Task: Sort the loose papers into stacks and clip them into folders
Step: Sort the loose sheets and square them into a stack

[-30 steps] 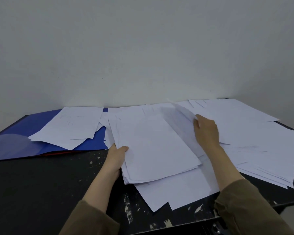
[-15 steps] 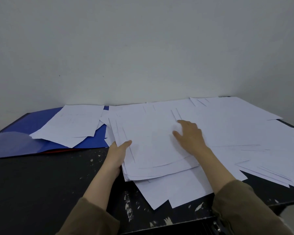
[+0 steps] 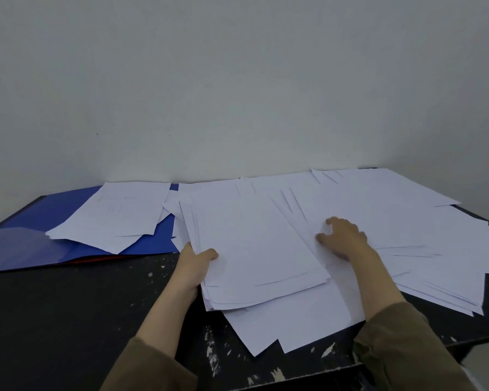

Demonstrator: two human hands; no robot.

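I look down on a dark, paint-flecked surface [image 3: 68, 320] set against a pale wall. White papers cover most of it.

My left hand [image 3: 194, 268] grips the left edge of a gathered stack [image 3: 254, 249] near the middle, thumb on top and the other fingers hidden beneath the sheets. The stack's long axis runs away from me, leaning slightly left, and its near edge overhangs more sheets lying closer to me.

My right hand [image 3: 343, 239] rests just to the right of the stack on the loose papers [image 3: 406, 221], which fan out to the right and toward the far edge. Its fingers [image 3: 332, 221] are loosely curled, tips touching the top sheet; I cannot tell whether they have pinched it.

An open blue folder [image 3: 34, 230] lies at the far left, well apart from both hands, with a few sheets [image 3: 116, 213] already lying on it. A thin red edge shows beneath it.

In my judgement, the next sheet comes from directly under the right hand and must travel left onto the stack; the right hand is nearer to it, while the left steadies the stack.
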